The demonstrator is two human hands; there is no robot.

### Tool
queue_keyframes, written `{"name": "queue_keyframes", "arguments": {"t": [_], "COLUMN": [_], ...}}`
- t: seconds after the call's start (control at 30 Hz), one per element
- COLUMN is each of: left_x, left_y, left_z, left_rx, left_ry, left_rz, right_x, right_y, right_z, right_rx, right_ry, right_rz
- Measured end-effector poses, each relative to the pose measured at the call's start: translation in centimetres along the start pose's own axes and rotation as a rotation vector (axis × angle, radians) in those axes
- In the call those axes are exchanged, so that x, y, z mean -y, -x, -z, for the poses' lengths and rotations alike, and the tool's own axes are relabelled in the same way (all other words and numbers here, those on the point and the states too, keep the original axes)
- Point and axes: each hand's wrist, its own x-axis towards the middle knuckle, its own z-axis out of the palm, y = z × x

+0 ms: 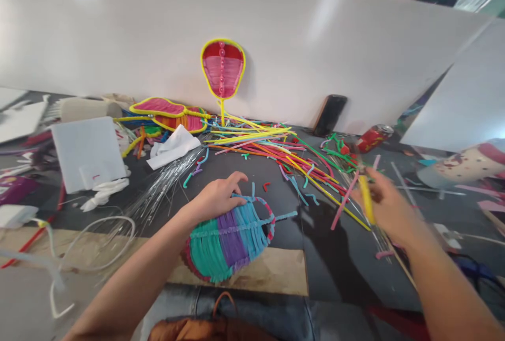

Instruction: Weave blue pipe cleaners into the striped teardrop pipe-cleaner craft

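Observation:
My left hand (221,196) is closed on the upper edge of a pipe-cleaner panel (231,241) wound in green, purple and light blue bands. A twisted red and blue loop rims its right end, and a light blue stem runs along its middle and sticks out to the right. On the right, my right hand (382,201) grips yellow-handled pliers (366,199), blurred by motion, with their dark head pointing away from me. Beside them is a pink pipe cleaner (344,203); I cannot tell whether the hand touches it.
Loose pipe cleaners (256,141) are heaped at the back. A pink panel with a yellow rim (223,67) stands against the white board (158,30). A phone (330,114), red can (374,138) and cup (461,164) are on the right; wires and white paper (89,154) lie left.

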Motion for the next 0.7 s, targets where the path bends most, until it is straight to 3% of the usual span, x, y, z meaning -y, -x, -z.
{"name": "queue_keyframes", "arguments": {"t": [0.13,0.2,0.4,0.7], "left_x": [-0.8,-1.1,-1.4,-2.5], "left_y": [0.2,0.3,0.5,0.8], "left_z": [-0.6,-0.8,-1.2,-1.4], "left_rx": [-0.059,-0.071,-0.067,-0.169], "left_ry": [-0.065,-0.101,-0.136,-0.159], "left_rz": [0.034,0.045,0.070,0.045], "right_x": [3.6,4.5,6.5,9.8], "right_y": [3.2,4.3,5.3,5.3], "right_z": [-2.5,-3.0,-2.8,-3.4], "right_rx": [0.342,0.410,0.524,0.565], "right_ry": [0.022,0.095,0.182,0.252], "right_rz": [0.213,0.310,0.387,0.376]}}
